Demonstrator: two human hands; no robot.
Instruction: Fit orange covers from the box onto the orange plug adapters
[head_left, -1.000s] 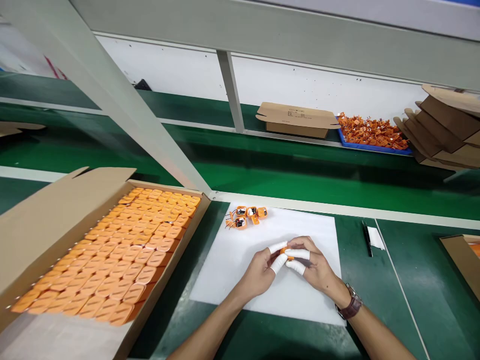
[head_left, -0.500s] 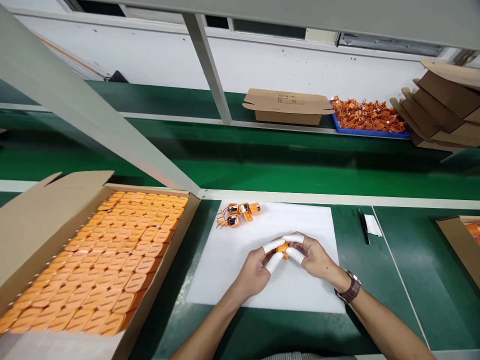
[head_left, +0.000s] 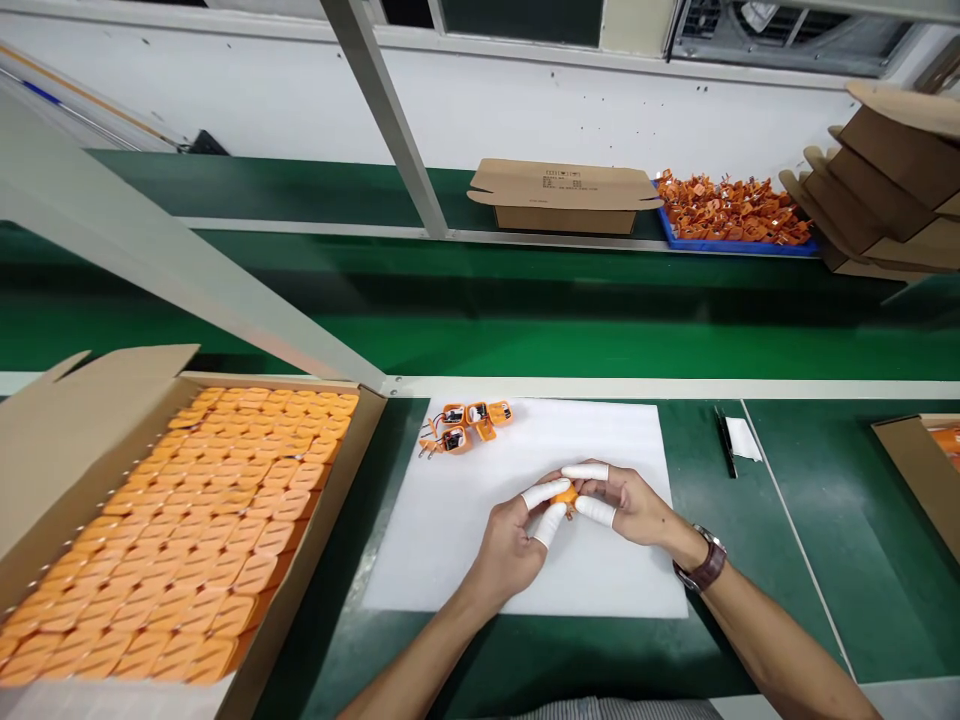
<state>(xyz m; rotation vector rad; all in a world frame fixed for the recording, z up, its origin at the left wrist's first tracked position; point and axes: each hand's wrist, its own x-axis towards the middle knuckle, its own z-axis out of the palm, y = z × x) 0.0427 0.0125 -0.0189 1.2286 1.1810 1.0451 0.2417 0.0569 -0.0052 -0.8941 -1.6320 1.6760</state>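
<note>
Between my two hands is a small orange plastic part (head_left: pixel 564 497), mostly covered by my fingers. My left hand (head_left: pixel 519 540) pinches it from the left with thumb and forefinger. From the right, my right hand (head_left: pixel 621 500) grips the same part, forefinger on top and thumb below. White finger covers sit on the thumbs and forefingers of both hands. A white sheet (head_left: pixel 420 560) lies under the hands. On its far left corner are several opened orange casings (head_left: pixel 454 440) with dark and white insides, wires and metal prongs.
An open cardboard box (head_left: pixel 330 500) with rows of orange pieces stands at left. A black pen (head_left: pixel 726 443) and a white slip (head_left: pixel 743 438) lie right. On the shelf are a carton (head_left: pixel 566 218), a blue tray (head_left: pixel 742 246) of orange parts and stacked cartons (head_left: pixel 885 190).
The camera view has shifted slightly. Both hands stay closed around the orange part over the sheet, with only small finger movement.
</note>
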